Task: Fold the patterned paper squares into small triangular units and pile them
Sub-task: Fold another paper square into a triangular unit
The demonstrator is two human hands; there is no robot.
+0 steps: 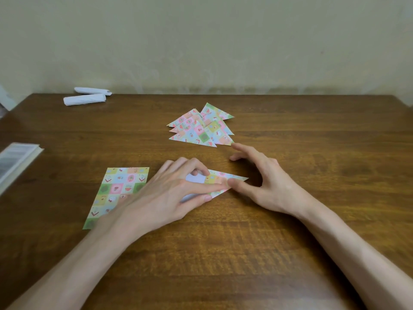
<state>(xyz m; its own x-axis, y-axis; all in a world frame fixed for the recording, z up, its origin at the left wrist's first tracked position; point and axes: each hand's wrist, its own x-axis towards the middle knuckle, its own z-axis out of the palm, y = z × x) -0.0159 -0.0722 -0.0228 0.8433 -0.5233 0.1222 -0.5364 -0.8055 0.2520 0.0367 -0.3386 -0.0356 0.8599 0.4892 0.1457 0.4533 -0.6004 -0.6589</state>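
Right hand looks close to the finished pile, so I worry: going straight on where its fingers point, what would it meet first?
Likely the pile of folded triangles: the right hand has its forefinger tip at the pile's near corner, though contact is unclear.

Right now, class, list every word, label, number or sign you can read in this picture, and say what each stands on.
None can be read.
Flat patterned sheet: small pictures and chevrons, no words.
Pile of folded triangles: same pattern, no words.
Pale object at the table's left edge: grey streaks, too blurred to read.
White rolls: no print visible.
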